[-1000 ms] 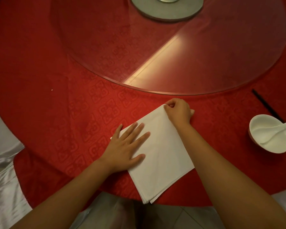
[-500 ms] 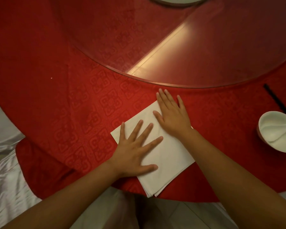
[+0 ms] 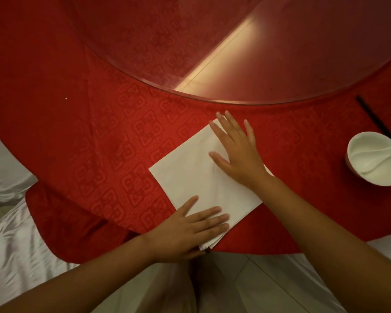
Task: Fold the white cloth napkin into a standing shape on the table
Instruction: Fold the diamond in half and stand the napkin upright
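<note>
The white cloth napkin (image 3: 190, 175) lies flat on the red tablecloth (image 3: 113, 141), folded into a layered rectangle set at an angle, its near corner at the table's edge. My left hand (image 3: 190, 229) rests flat on the napkin's near corner, fingers together and pointing right. My right hand (image 3: 237, 152) presses flat on the far right part of the napkin, fingers spread and pointing away from me. Neither hand grips the cloth.
A large glass turntable (image 3: 280, 53) covers the table's middle, its rim just beyond the napkin. At the right stands a white bowl (image 3: 377, 172) with a white spoon (image 3: 384, 154) in it, and black chopsticks (image 3: 373, 116) behind it. Silvery satin chair covers (image 3: 11, 245) sit at the left.
My right hand opened from a pinch on the napkin's far corner and went flat. My left hand slid from the napkin's left middle down to its near corner.
</note>
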`<control>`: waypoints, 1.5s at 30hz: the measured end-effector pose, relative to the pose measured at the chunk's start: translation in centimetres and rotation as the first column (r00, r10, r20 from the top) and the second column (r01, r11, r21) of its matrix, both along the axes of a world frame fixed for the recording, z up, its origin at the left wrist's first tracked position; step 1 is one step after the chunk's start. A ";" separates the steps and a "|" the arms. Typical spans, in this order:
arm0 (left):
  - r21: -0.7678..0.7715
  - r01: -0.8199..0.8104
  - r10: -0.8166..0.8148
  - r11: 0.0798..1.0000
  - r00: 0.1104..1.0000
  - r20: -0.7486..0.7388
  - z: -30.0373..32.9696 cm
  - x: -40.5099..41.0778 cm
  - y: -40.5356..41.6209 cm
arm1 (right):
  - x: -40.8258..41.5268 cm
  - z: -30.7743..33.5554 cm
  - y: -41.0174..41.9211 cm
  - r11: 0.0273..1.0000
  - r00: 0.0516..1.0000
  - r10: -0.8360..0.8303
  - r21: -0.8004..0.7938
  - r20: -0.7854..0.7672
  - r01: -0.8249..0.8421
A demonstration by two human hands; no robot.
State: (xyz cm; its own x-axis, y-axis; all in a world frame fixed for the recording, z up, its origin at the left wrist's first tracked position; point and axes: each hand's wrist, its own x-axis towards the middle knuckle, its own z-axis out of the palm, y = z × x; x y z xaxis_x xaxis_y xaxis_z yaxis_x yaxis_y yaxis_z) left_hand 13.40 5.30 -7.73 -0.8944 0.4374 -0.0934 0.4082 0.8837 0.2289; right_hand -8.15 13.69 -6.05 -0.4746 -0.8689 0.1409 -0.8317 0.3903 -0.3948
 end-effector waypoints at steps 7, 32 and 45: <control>0.299 -0.119 0.161 0.947 0.980 -0.120 -0.1 1.3 -0.2 | 10.5 0.0 11.5 0.986 0.991 0.132 -0.102 0.021 -0.129; 0.560 -0.472 0.494 0.681 0.861 0.125 2.9 -0.5 -0.8 | 11.5 0.9 8.4 0.960 0.927 -0.199 -0.124 0.319 0.249; 0.605 -0.693 0.744 0.392 0.625 0.235 6.1 -10.6 -4.5 | 1.2 5.0 1.7 0.889 0.750 -0.283 -0.129 0.597 0.439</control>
